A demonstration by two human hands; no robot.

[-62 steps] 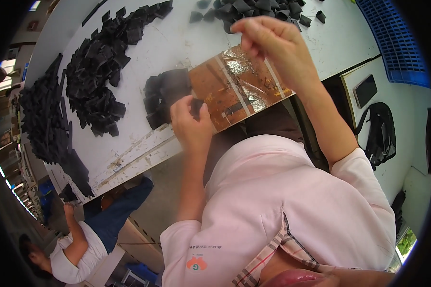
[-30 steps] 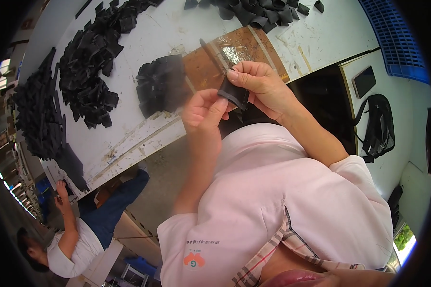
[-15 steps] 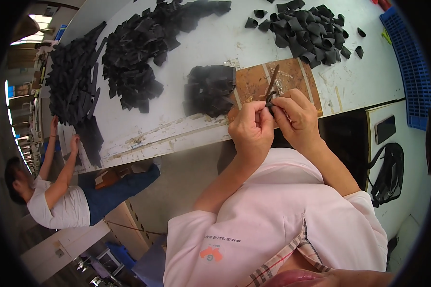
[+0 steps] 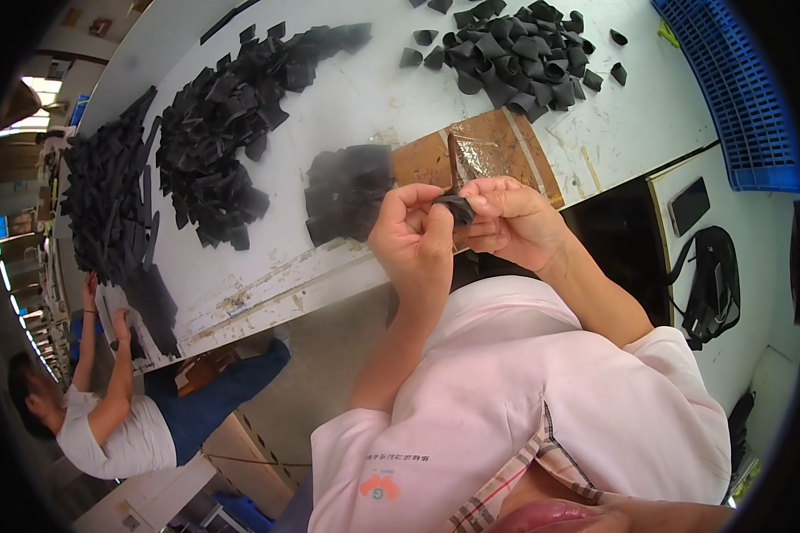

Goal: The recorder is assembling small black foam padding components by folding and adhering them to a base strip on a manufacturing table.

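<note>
My left hand (image 4: 413, 240) and my right hand (image 4: 517, 218) meet at the table's near edge, fingers closed on a small folded black fabric piece (image 4: 458, 210). It looks bent into a loop between the fingertips. Just beyond it, a narrow brown stick (image 4: 453, 164) points away from me; whether a hand holds its near end is hidden. Under and past the hands lies a brown board (image 4: 422, 162) with a shiny, clear-coated patch. Beside my left hand sits a neat batch of flat black pieces (image 4: 348, 191).
Curled black pieces (image 4: 529, 58) are heaped at the far right, flat pieces (image 4: 218, 133) at the left, and long black strips (image 4: 107, 186) farther left. A blue crate (image 4: 738, 98) flanks the right end. A phone (image 4: 688, 205) and black bag (image 4: 713, 284) lie right; a co-worker (image 4: 116, 426) handles strips.
The black piece now shows as a wider folded loop between my fingers. The brown stick, slanted before, appears more upright and farther left. The whole view has shifted slightly.
</note>
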